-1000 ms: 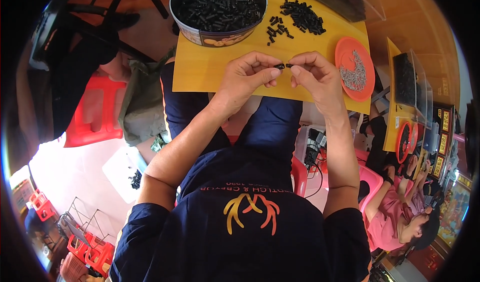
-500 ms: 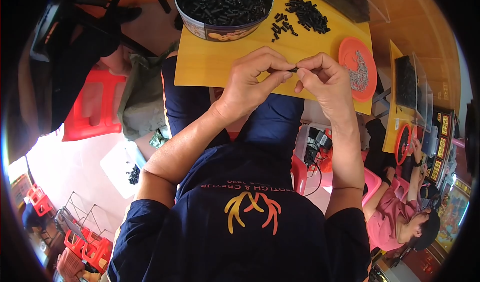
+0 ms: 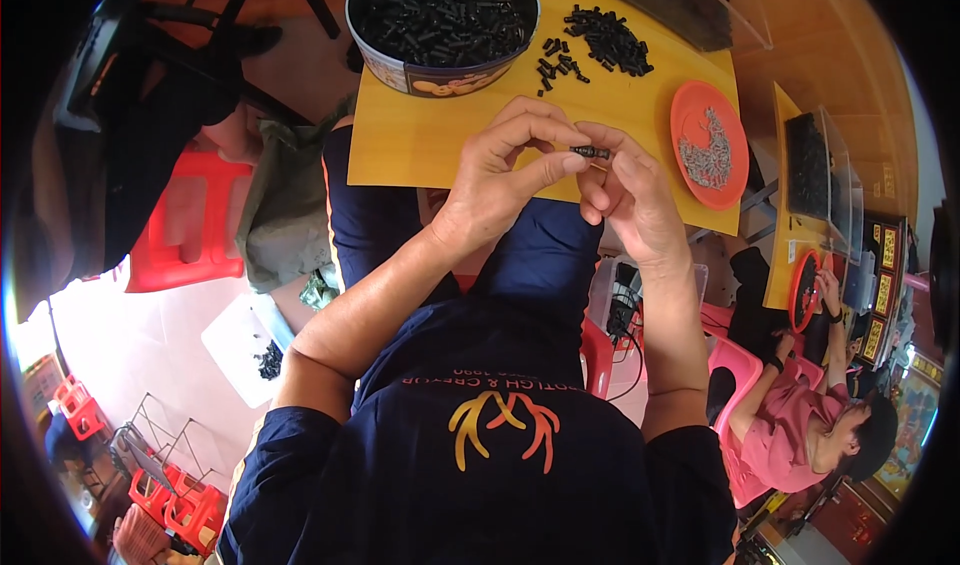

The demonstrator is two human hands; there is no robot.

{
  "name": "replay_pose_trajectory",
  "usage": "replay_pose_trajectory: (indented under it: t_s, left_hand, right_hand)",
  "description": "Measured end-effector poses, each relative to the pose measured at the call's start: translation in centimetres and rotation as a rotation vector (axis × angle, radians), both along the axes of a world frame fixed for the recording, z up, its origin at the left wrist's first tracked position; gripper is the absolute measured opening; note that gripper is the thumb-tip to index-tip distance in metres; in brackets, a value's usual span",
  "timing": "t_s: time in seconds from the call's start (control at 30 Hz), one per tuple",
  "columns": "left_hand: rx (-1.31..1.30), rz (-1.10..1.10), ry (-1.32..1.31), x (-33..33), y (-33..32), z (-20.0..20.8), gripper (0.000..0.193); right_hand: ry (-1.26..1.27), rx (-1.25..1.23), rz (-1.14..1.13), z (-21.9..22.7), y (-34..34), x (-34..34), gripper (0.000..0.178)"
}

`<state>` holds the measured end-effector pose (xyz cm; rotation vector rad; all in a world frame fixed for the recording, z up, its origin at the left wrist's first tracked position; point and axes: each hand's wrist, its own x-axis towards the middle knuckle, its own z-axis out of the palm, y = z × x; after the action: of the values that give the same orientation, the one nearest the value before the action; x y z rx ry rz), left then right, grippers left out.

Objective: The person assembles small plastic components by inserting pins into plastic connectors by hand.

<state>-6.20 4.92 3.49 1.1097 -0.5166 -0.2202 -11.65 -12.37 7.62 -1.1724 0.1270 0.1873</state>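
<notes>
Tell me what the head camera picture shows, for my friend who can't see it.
Two hands, left hand and right hand, pinch a small black piece between them over a yellow board. A round tin of black pieces and an orange dish sit on it.

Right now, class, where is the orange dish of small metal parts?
In the head view, the orange dish sits at the right end of the yellow board, right of the loose black pieces.

Two hands pinching a small black cylindrical part over a yellow board

The left hand [image 3: 500,180] and right hand [image 3: 630,195] grip the black part [image 3: 590,152] from either end between fingertips, above the yellow board [image 3: 430,135]. A round tin [image 3: 440,20] of black pieces, a loose pile [image 3: 600,43] and an orange dish [image 3: 708,145] lie beyond.
</notes>
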Motion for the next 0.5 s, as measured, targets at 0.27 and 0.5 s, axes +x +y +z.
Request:
replay_pose_trajectory:
  t_s: [0.27,0.5]
  left_hand:
    - [-0.023,-0.001,-0.117,-0.8,-0.1,0.1,0.018]
    - [0.147,-0.001,-0.191,-0.9,0.5,0.5,0.024]
  right_hand:
    - [0.041,0.132,0.079,-0.2,0.5,-0.8,0.029]
    - [0.045,0.216,0.079,-0.4,0.5,-1.2,0.013]
